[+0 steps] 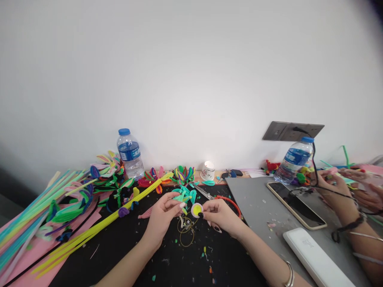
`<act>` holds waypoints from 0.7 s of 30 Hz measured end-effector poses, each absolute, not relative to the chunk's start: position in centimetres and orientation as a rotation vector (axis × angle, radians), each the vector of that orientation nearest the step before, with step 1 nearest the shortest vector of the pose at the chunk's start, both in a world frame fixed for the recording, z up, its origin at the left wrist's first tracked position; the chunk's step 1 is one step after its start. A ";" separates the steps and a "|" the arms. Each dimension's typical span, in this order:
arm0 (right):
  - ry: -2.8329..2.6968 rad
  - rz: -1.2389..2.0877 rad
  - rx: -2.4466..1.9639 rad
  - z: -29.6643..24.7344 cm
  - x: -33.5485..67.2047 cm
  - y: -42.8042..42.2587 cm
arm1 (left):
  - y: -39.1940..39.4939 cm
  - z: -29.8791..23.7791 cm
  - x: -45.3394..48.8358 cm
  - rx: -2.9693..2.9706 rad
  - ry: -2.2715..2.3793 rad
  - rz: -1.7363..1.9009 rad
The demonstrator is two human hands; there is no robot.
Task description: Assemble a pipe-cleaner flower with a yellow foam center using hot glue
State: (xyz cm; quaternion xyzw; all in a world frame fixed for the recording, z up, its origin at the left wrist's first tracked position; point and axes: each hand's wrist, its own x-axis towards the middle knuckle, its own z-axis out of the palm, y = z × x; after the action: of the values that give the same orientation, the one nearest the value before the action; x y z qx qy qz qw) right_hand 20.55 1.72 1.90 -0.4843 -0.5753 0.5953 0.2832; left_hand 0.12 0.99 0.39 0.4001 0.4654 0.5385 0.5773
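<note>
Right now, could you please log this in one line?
left hand: holding turquoise fuzzy piece; right hand: holding yellow-centred disc; scissors: beyond right hand

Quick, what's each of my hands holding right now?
Left hand: closed, pinching a teal-green fuzzy piece.
Right hand: closed, holding a small yellow-centred disc by its edge.

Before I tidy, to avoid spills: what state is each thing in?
Turquoise fuzzy stems: pinched by left hand
Pale-rimmed yellow disc: held in right hand
Clear plastic bottle, left: upright, blue cap on
Clear plastic bottle, right: blue cap on
Cream smartphone: face up, screen dark
Black plug: in grey socket
White paper cup: upright
Red-handled metal scissors: opening unclear
</note>
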 end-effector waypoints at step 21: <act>-1.557 1.554 -1.354 2.0 20.6 1.8 | 1.1 0.2 -0.1 0.837 1.034 1.333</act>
State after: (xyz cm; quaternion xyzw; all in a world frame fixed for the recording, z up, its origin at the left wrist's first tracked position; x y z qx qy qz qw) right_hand 20.59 1.75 2.03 -0.5040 -0.5794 0.5784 0.2754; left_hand -0.13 1.13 0.18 0.3591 0.4440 0.5724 0.5884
